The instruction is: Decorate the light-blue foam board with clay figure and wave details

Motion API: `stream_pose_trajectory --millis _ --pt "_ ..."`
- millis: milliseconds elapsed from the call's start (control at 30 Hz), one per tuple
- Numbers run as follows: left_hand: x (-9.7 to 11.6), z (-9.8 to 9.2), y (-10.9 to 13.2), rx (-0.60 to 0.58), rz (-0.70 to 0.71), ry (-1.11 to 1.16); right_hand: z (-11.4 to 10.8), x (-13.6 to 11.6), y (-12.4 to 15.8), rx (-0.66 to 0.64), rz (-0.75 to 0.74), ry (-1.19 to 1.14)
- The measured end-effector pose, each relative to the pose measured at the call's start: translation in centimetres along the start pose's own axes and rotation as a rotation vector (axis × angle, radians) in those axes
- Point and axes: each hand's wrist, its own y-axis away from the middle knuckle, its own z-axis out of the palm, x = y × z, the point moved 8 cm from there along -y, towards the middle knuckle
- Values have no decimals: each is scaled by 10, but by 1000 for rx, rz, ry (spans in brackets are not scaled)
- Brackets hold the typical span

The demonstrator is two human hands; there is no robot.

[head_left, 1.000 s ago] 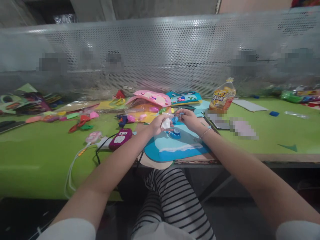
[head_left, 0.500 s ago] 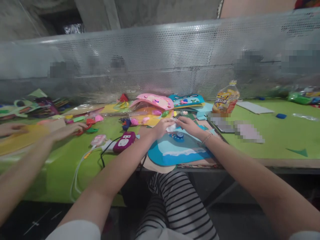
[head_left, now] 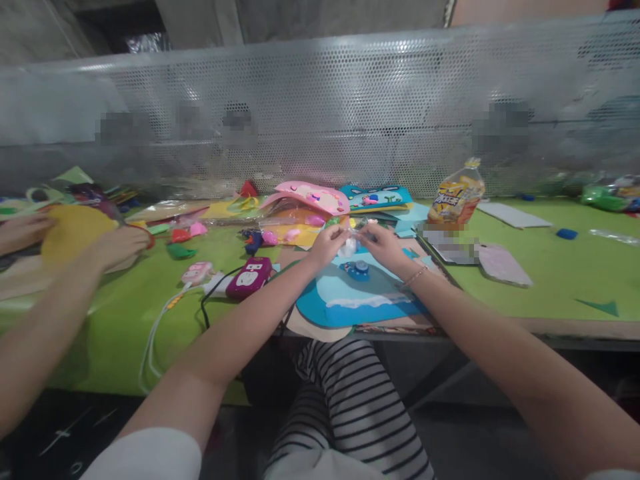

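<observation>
My left hand (head_left: 329,247) and my right hand (head_left: 383,248) meet over the table with fingertips pinched on a small clear packet with a white, clay-like lump (head_left: 348,249). The fingers partly hide its upper edge. Just below lies a blue clay figure (head_left: 359,269) with a round top, on a light and dark blue foam sheet (head_left: 370,293) that has a white wavy strip across it.
Behind are a pink decorated piece (head_left: 315,195) and a blue one (head_left: 380,200). A purple power bank (head_left: 250,278) with cables lies left, a snack bag (head_left: 456,200) and phone (head_left: 505,265) right. A co-worker's hands hold a yellow sheet (head_left: 77,237) and red-handled scissors.
My hands have moved slightly apart, and more of the white lump shows between them. The co-worker has picked up the red-handled scissors and raised the yellow sheet.
</observation>
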Motion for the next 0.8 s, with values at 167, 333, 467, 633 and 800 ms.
stream_pose_trajectory --millis 167,333,467,633,800 --pt "6 -2 1 24 52 -113 2 -2 0 -22 5 -6" --pt "6 -3 0 32 93 -203 7 -5 1 -64 7 -42" --pt "5 -3 0 33 97 -233 6 -1 0 -47 56 -106" --pt "5 -4 2 40 89 -252 10 5 0 -31 111 -250" --pt "3 -5 0 14 74 -207 11 5 0 -21 120 -276"
